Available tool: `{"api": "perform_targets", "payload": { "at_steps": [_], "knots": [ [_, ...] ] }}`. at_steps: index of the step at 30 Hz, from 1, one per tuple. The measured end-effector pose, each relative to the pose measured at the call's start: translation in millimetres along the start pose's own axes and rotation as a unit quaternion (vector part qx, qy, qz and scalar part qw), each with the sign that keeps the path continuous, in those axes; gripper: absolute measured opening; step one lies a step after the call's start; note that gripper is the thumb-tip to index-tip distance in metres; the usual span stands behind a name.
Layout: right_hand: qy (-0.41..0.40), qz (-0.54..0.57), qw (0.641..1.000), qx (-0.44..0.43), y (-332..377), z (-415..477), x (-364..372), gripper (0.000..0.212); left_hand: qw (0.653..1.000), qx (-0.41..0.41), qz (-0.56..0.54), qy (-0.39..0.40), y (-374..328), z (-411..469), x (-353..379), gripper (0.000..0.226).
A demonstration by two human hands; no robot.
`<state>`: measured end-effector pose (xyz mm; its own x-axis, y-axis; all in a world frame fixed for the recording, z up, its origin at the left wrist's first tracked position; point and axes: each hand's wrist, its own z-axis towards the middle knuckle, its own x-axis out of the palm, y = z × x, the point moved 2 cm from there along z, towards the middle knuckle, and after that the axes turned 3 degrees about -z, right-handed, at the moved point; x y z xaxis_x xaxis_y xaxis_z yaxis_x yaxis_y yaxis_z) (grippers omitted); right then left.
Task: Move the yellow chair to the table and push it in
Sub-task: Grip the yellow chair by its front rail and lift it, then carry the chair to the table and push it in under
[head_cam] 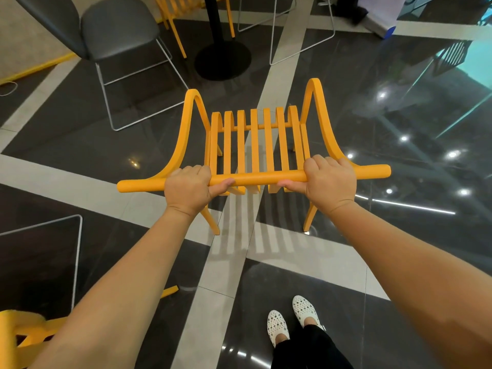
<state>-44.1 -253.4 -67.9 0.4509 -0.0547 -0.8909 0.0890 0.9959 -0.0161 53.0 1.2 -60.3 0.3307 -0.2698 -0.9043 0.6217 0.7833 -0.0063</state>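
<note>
A café or public seating area: polished dark stone floor (399, 129) with pale bands, a black pedestal table base (223, 59), a grey wire-legged chair (119, 30), yellow slatted chairs (253, 145).

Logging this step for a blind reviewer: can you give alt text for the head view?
Both hands, left hand and right hand, grip the top rail of the yellow chair from behind. Ahead stand a black table pedestal and a grey chair on glossy dark floor.
</note>
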Motion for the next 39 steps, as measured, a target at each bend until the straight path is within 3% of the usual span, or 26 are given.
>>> {"api": "perform_targets", "payload": {
  "at_steps": [20, 39],
  "knots": [
    [-0.020, -0.009, 1.000, 0.015, -25, 59, 36, 0.073, 1.000, 0.011, 0.013, -0.017, 18, 68, 35, 0.083],
    [-0.066, 0.022, 0.997, -0.039, -143, 229, 124, 0.072, 0.997, -0.069, 0.028, -0.018, 14, 244, 117, 0.081]
  ]
}}
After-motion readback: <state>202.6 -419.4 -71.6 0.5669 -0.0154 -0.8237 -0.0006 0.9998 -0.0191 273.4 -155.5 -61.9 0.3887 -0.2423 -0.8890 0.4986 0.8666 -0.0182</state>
